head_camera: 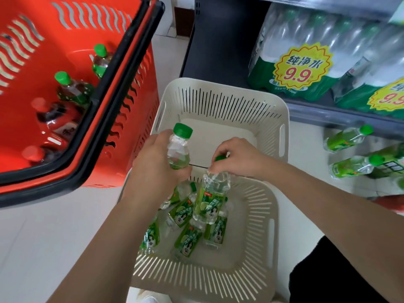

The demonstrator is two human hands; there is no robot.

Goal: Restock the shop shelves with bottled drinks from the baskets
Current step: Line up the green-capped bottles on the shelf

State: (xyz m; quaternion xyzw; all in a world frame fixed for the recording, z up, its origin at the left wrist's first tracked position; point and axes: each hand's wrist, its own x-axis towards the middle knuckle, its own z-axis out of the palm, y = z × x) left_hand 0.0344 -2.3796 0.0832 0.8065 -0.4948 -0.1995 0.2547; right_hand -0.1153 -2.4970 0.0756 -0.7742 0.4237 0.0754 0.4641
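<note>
Lifting from the cream basket [258, 217], the left hand [153, 165] clasps one bottle [178, 149] while the right hand [236, 158] pinches another bottle [213, 200] by its cap, a hold liable to slip.

Yellow sticker [302, 67] on the water pack [282, 33] reads "纯净水" and seemingly "¥9.9"

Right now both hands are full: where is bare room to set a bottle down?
The far cream basket is bare inside; so are the floor tiles beside the red basket. The near cream basket is crowded with bottles.
</note>
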